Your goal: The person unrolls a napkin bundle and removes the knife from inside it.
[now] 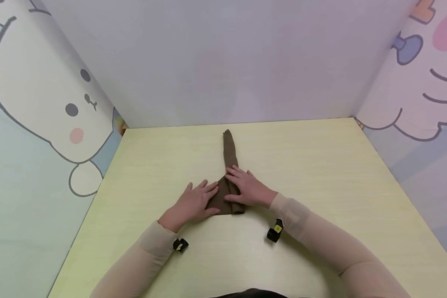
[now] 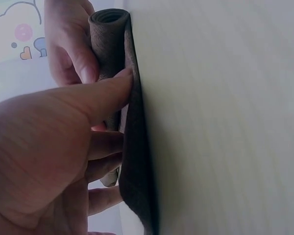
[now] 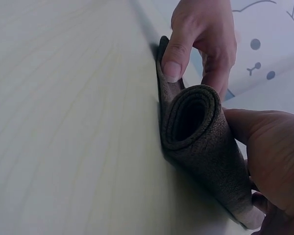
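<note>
As the brown cloth (image 1: 219, 203) lies partly coiled on the pale table (image 1: 301, 165) at the middle of the head frame, we judge the step in hand to be rolling it up, with a small part left. We note the finished roll (image 1: 229, 152) along the cloth's right side, its narrow tip pointing towards the top of the frame; a flat flap (image 2: 139, 166) spreads from its left side. We see the right hand (image 1: 249, 190) laid across the roll, fingers mostly extended, touching rather than clutching it. We find the left hand (image 1: 193, 203) at the flap's left, fingers extended and thumb at the near edge, pressing without a closed grip. In the right wrist view, the coiled end (image 3: 214, 111) sits right of centre, its layers fairly even around a hollow core. We judge that the next move calls for turning the roll leftwards in the head frame over the flap, with the left hand holding the edge flat and then giving way. We suspect uneven pressure could skew or loosen the coil.
</note>
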`<move>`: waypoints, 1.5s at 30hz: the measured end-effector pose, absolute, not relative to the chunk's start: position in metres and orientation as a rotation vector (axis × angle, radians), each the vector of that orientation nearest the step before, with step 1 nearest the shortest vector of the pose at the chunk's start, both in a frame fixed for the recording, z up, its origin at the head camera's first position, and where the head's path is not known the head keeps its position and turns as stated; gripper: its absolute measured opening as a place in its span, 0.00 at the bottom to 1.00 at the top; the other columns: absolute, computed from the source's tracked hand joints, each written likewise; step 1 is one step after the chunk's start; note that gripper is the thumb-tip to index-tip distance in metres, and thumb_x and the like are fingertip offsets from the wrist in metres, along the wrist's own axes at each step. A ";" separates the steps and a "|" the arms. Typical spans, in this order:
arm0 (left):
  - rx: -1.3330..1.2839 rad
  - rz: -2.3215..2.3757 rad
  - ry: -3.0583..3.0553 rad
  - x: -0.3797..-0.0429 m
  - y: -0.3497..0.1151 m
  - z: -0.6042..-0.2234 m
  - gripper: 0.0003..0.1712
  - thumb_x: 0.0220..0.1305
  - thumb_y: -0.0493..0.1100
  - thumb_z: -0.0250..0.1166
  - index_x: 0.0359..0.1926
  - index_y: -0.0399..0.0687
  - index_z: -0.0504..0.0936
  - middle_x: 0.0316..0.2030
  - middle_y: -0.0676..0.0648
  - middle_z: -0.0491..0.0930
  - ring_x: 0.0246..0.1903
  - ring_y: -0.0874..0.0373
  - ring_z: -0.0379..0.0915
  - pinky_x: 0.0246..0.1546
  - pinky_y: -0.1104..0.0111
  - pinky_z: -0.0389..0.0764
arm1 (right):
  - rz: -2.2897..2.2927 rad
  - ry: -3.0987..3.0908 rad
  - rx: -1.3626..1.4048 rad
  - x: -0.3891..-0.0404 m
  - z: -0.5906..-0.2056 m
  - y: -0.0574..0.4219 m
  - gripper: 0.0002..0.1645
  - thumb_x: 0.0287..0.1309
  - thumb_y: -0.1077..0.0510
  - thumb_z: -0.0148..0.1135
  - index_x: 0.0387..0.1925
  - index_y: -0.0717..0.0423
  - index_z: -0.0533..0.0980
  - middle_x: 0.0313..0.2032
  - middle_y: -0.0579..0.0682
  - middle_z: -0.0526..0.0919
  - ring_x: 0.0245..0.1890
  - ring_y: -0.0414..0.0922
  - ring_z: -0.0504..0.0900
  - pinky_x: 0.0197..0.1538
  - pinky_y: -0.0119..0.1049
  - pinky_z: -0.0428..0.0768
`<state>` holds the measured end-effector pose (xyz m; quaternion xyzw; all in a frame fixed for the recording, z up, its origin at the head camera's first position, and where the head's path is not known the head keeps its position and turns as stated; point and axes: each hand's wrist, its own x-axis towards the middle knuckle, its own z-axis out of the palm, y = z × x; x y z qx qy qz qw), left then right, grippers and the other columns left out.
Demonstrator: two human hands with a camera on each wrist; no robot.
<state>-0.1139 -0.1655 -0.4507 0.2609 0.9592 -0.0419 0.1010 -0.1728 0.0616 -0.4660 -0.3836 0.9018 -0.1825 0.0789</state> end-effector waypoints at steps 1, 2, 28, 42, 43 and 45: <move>0.771 -0.125 2.834 -0.114 -0.165 -0.451 0.44 0.63 0.71 0.53 0.72 0.54 0.62 0.72 0.55 0.56 0.70 0.49 0.53 0.60 0.42 0.60 | -0.546 2.701 -1.151 -0.173 -0.466 0.062 0.47 0.61 0.32 0.56 0.70 0.57 0.61 0.73 0.53 0.54 0.74 0.52 0.46 0.65 0.63 0.57; 0.768 -0.126 2.832 -0.114 -0.165 -0.450 0.44 0.63 0.71 0.53 0.72 0.54 0.62 0.72 0.55 0.56 0.70 0.49 0.53 0.60 0.42 0.60 | -0.548 2.701 -1.151 -0.173 -0.466 0.063 0.47 0.61 0.32 0.56 0.71 0.58 0.61 0.73 0.53 0.54 0.74 0.52 0.46 0.65 0.63 0.57; 0.748 -0.069 2.824 -0.117 -0.166 -0.451 0.45 0.61 0.72 0.55 0.72 0.55 0.62 0.72 0.57 0.55 0.71 0.49 0.51 0.61 0.41 0.58 | -0.560 2.659 -1.086 -0.176 -0.460 0.075 0.49 0.60 0.31 0.56 0.72 0.56 0.58 0.74 0.51 0.51 0.74 0.48 0.45 0.67 0.59 0.55; 0.732 -0.045 2.827 -0.118 -0.167 -0.454 0.45 0.61 0.72 0.55 0.73 0.56 0.61 0.72 0.58 0.54 0.71 0.49 0.49 0.62 0.41 0.57 | -0.643 2.627 -1.095 -0.177 -0.459 0.081 0.49 0.59 0.34 0.59 0.72 0.58 0.59 0.74 0.53 0.51 0.73 0.51 0.48 0.67 0.61 0.55; 0.733 -0.046 2.829 -0.118 -0.167 -0.454 0.45 0.61 0.72 0.55 0.73 0.56 0.61 0.72 0.58 0.54 0.71 0.49 0.49 0.62 0.41 0.58 | -0.649 2.625 -1.096 -0.178 -0.459 0.082 0.49 0.59 0.34 0.59 0.72 0.58 0.59 0.74 0.53 0.51 0.73 0.51 0.48 0.67 0.61 0.55; 0.735 -0.040 2.829 -0.119 -0.167 -0.455 0.45 0.61 0.72 0.54 0.73 0.56 0.61 0.72 0.58 0.54 0.71 0.49 0.50 0.62 0.41 0.58 | -0.653 2.620 -1.100 -0.179 -0.461 0.082 0.49 0.59 0.34 0.59 0.72 0.58 0.58 0.74 0.53 0.51 0.74 0.51 0.47 0.67 0.60 0.54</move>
